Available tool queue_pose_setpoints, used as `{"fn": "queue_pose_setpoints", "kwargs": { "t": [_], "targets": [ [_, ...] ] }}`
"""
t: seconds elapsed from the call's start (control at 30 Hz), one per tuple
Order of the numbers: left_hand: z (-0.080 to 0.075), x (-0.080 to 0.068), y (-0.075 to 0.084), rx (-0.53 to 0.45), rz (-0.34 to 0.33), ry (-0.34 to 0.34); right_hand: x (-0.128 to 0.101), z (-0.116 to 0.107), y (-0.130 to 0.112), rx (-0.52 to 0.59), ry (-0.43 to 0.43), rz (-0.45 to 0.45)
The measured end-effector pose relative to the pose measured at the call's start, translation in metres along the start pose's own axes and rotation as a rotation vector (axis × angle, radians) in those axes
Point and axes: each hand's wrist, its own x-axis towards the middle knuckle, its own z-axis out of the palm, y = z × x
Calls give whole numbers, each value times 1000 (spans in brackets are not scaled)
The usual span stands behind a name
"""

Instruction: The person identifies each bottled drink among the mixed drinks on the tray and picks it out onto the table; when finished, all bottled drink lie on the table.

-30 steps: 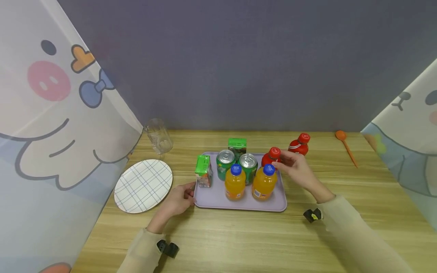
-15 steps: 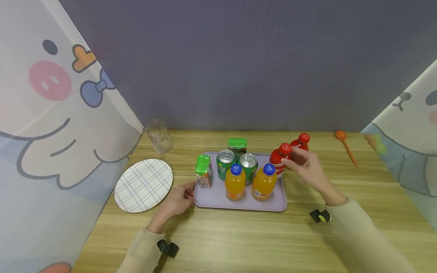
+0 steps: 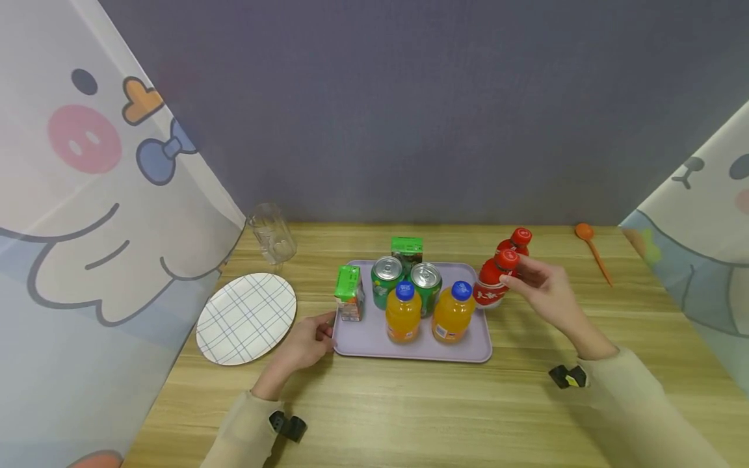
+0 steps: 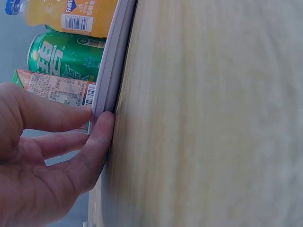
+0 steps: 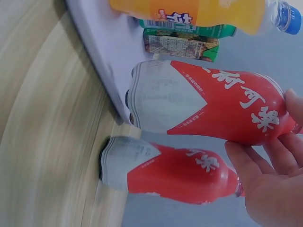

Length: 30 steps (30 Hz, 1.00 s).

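My right hand [image 3: 547,296] holds a red-and-white drink bottle [image 3: 490,283] near its neck, at the right rim of the lilac tray [image 3: 364,343]. In the right wrist view the held bottle [image 5: 222,101] has its base beside the tray's edge; contact is unclear. A second red bottle [image 5: 175,172] stands on the table just behind it. My left hand [image 3: 305,341] pinches the tray's left rim between thumb and fingers. On the tray stand two orange soda bottles [image 3: 402,318] with blue caps, two green cans [image 3: 383,286] and a juice carton [image 3: 349,296]; another carton [image 3: 406,248] shows behind the cans.
A checked white plate [image 3: 246,318] lies left of the tray, with a clear glass mug [image 3: 275,235] behind it. Far right on the wooden table [image 3: 409,416] is an orange spoon [image 3: 595,253]. A grey wall panel [image 3: 409,117] rises behind.
My right hand has moved right with the red bottle, from behind the right orange bottle to the tray's right edge. The left hand and the tray have stayed put.
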Motion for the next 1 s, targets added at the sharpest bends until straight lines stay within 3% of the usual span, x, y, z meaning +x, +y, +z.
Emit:
{"fn": "queue_pose_setpoints", "kwargs": {
  "t": [0.83, 1.0],
  "targets": [
    [-1, -1, 2, 1, -6, 14, -16, -43, 28, -59, 77, 100],
    [-1, -2, 2, 2, 5, 10, -19, -54, 35, -70, 93, 177]
  ]
}}
